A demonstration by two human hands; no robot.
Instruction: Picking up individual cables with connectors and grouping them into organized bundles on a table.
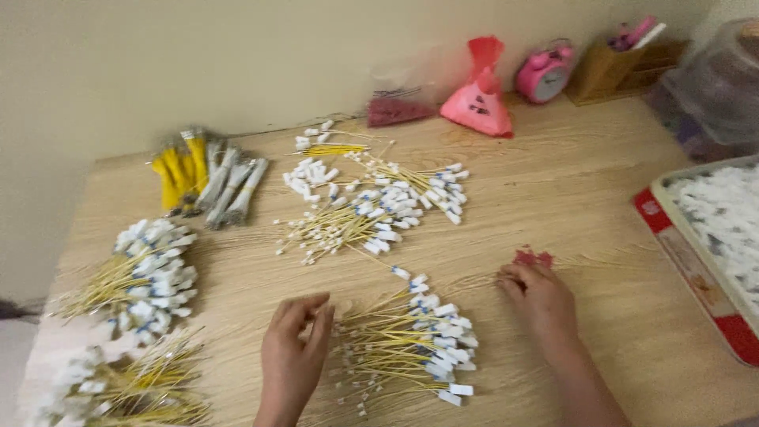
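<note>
A loose pile of thin yellow wires with white end connectors lies on the wooden table between my hands. My left hand rests at the pile's left edge with fingers bent and slightly apart, touching the wire ends. My right hand lies palm down to the right of the pile, its fingertips on a few stray wires, just below a small red piece. Whether either hand pinches a wire is hidden.
More wire piles lie in the middle and at the left, with yellow and grey bundles at the back left. A tray of white parts stands right. Red bags, a pink clock and a box line the wall.
</note>
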